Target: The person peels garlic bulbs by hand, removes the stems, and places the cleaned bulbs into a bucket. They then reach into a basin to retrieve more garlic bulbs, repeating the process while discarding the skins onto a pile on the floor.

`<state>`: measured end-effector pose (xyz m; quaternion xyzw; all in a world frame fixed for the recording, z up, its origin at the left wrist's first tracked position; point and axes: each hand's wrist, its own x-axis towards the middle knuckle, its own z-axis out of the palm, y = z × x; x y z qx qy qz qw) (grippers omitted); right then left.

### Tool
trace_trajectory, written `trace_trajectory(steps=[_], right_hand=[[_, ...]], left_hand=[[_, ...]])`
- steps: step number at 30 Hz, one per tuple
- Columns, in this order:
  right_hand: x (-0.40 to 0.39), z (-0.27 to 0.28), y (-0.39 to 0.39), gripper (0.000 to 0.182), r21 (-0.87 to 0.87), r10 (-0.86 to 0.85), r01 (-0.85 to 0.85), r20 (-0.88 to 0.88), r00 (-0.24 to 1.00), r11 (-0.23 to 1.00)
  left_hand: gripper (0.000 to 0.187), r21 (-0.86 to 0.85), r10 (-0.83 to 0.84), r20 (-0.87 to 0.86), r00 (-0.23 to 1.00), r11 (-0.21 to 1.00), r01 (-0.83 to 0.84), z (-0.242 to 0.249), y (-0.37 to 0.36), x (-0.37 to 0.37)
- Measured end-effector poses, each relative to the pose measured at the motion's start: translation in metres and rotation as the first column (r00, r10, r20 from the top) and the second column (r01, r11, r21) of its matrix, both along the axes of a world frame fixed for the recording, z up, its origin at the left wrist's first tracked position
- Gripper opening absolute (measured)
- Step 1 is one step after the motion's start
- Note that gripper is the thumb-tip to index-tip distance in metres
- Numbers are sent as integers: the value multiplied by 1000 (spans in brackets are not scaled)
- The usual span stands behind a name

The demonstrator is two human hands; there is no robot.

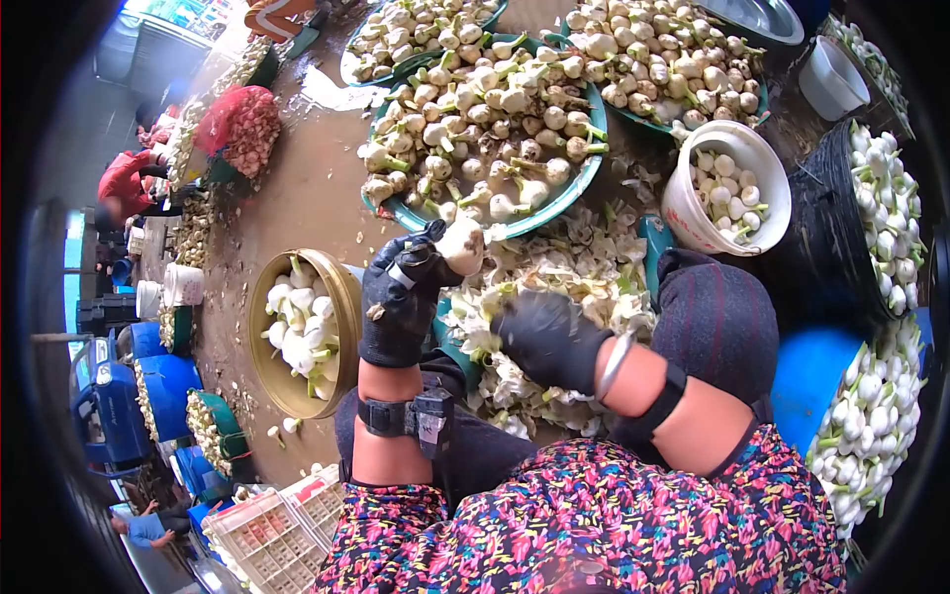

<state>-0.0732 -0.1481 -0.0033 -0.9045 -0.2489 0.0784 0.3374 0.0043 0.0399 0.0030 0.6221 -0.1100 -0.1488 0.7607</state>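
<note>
My left hand point(401, 297), in a black glove, is raised with its fingers closed round a garlic bulb point(461, 247) with a brownish, soiled skin. My right hand point(549, 342), also gloved in black, is lower and to the right, over a heap of pale peelings point(554, 267). Motion smears its fingers, so I cannot make out whether anything is in them. Just beyond both hands stands a wide green-rimmed basin point(594, 183) piled with unpeeled garlic bulbs point(485, 109). Part of a green tub's edge point(653, 257) shows beside the peelings.
To the left is a yellowish bucket point(346, 346) of white peeled bulbs. A white bucket point(683, 213) of bulbs stands at right, near a large black container point(811, 218). A blue tub point(811, 376) and plastic crates point(262, 535) are nearby. Other people, one in red point(124, 181), are far left.
</note>
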Motion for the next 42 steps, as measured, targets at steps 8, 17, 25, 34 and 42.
trace_trajectory(steps=[8,17,25,34,42], right_hand=[[15,-9,-20,24,696,-449,517,-303,841,499],[22,-8,-24,15,688,-379,367,-143,914,626],[14,-9,-11,7,359,-392,323,137,910,875],[7,-16,-14,26,81,-305,317,-136,943,945],[18,-4,-20,22,706,-313,447,-321,894,550]], left_hand=[[24,40,43,-44,998,998,-42,10,-24,-20],[25,220,-44,67,997,975,28,19,-35,-22],[21,277,44,1,999,960,-42,20,-30,-23],[20,-112,116,-68,991,986,-123,-1,-11,-13],[24,37,-6,-48,999,999,8,19,-30,-27]])
